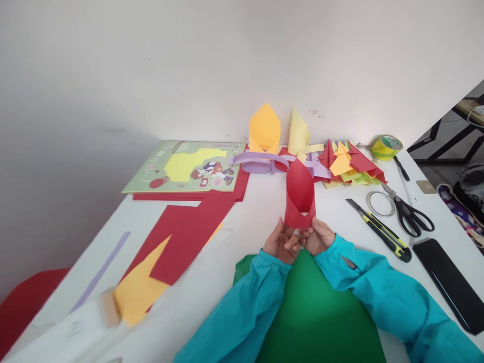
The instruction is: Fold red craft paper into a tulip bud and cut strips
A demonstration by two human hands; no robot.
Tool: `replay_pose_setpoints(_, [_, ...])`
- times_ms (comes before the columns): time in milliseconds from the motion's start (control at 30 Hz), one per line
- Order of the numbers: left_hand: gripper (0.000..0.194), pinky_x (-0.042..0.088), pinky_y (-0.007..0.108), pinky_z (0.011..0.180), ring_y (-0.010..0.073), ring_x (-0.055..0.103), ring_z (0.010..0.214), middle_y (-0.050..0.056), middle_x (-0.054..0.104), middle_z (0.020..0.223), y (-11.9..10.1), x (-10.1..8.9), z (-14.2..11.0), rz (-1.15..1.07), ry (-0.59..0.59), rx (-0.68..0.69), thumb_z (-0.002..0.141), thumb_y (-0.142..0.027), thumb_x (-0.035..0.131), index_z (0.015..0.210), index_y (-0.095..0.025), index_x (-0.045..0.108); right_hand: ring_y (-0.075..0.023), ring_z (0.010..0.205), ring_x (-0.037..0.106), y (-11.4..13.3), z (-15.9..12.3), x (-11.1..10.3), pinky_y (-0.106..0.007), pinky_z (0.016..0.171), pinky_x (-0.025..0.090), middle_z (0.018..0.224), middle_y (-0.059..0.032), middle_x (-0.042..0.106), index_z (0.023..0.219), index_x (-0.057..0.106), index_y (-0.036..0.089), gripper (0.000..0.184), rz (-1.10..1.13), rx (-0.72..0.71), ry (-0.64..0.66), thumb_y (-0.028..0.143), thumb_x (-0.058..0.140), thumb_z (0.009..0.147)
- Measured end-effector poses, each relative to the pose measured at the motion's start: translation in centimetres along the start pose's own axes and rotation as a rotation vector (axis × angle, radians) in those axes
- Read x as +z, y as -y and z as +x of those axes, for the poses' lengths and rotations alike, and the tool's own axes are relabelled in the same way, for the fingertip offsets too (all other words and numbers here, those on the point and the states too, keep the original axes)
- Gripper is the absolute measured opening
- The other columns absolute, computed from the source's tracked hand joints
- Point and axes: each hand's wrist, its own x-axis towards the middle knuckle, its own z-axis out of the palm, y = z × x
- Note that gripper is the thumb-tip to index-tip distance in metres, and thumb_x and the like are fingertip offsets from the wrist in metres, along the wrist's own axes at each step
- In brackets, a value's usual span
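Both hands hold up a red paper cone (300, 194) rolled into a pointed pocket, its open side facing me. My left hand (279, 244) pinches its lower left corner and my right hand (318, 236) pinches its lower right corner, fingers closed on the paper. Both arms wear teal sleeves. A green paper sheet (317, 312) lies on the white table (245, 222) under my wrists.
Red sheets (189, 232) and a yellow sheet (138, 290) lie left, a sticker book (185, 166) behind them. Folded orange (264, 128) and yellow cones, purple strips (264, 161) and folded papers (350, 164) line the wall. Scissors (410, 214), utility knife (380, 229), tape rolls (385, 146) and a black case (449, 282) lie right.
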Motion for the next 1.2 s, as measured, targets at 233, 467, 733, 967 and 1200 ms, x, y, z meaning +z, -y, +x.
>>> replay_pose_setpoints(233, [0.03,0.04,0.015,0.039,0.0024,0.037,0.035,0.004,0.071,0.069,0.2,-0.3,-0.1,0.064,0.083,-0.064,0.087,-0.036,0.049,0.081,-0.017,0.072,-0.0066,0.048,0.047,0.6,0.0,0.5,-0.019,0.047,0.039,0.052,0.0072,0.047,0.058,0.049,0.017,0.037,0.004,0.066,0.016,0.044,0.072,0.069])
replay_pose_setpoints(467, [0.025,0.041,0.016,0.044,0.0024,0.035,0.039,0.005,0.071,0.079,0.4,-0.9,-0.1,0.126,0.144,-0.044,0.085,-0.035,0.053,0.084,-0.017,0.07,-0.011,0.052,0.054,0.6,0.1,0.1,-0.022,0.048,0.04,0.053,0.0062,0.046,0.058,0.048,0.018,0.037,0.017,0.116,0.065,0.047,0.068,0.072])
replay_pose_setpoints(733, [0.024,0.042,0.014,0.046,0.0016,0.039,0.044,0.008,0.067,0.078,0.5,-1.9,0.2,0.159,0.173,-0.034,0.081,-0.031,0.059,0.086,-0.01,0.068,-0.0097,0.049,0.053,0.4,0.1,-0.2,-0.021,0.045,0.04,0.053,0.0047,0.051,0.059,0.05,0.017,0.038,-0.071,0.059,0.084,0.047,0.07,0.069])
replay_pose_setpoints(967, [0.02,0.042,0.011,0.044,0.0006,0.04,0.042,0.006,0.066,0.069,0.5,-1.2,0.1,0.114,0.202,0.012,0.076,-0.028,0.066,0.081,-0.008,0.068,-0.0122,0.053,0.057,-0.1,0.1,-0.5,-0.023,0.047,0.044,0.054,0.0039,0.053,0.064,0.053,0.017,0.033,-0.11,0.007,0.115,0.045,0.069,0.072])
replay_pose_setpoints(1200, [0.02,0.042,0.01,0.041,-0.0001,0.04,0.042,0.007,0.069,0.083,0.5,-0.7,-0.2,0.034,0.187,-0.007,0.075,-0.03,0.066,0.087,-0.013,0.068,-0.0099,0.053,0.054,0.0,-0.2,-0.2,-0.021,0.048,0.042,0.054,0.0036,0.054,0.06,0.057,0.017,0.027,-0.024,-0.052,0.046,0.036,0.075,0.068])
